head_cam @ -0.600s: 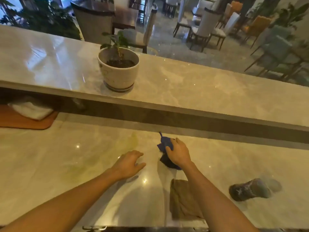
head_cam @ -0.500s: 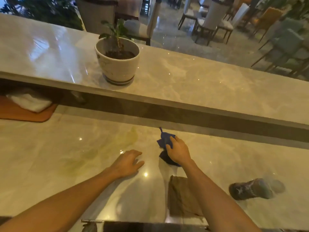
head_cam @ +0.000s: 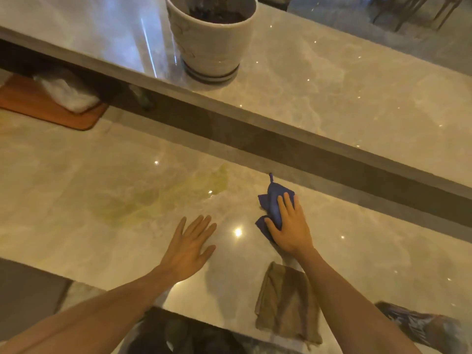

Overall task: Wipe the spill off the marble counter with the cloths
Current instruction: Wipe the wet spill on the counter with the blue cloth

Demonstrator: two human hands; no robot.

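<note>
Head view, the only one you have: your right hand (head_cam: 290,227) lies palm-down on the blue cloth (head_cam: 273,203), fingers spread over the bunched fabric and pinning it to the marble counter (head_cam: 370,241); whether the fingers curl into a true grip underneath cannot be told. Your left hand (head_cam: 190,247) rests open and flat on the bare stone just beside the right one, holding nothing. The spill (head_cam: 163,200), a yellowish film, spreads ahead of your left hand and to the left of the cloth, its nearest edge close to the cloth but not under it. No wiped lane shows through it, so judge the work as barely begun: the blue cloth is in place, and the whole patch is left to clear. A second, brown cloth (head_cam: 287,302) lies flat by your right forearm near the counter's front edge, not in either hand; it looks ready for a drying pass. Beyond both hands, on the raised ledge, stands a white plant pot (head_cam: 209,47), well apart from the spill. Far off past your left hand sits an orange mat (head_cam: 43,108) with a white bundle on it. Expect the next stroke to need the right hand to sweep left across the film.
</note>
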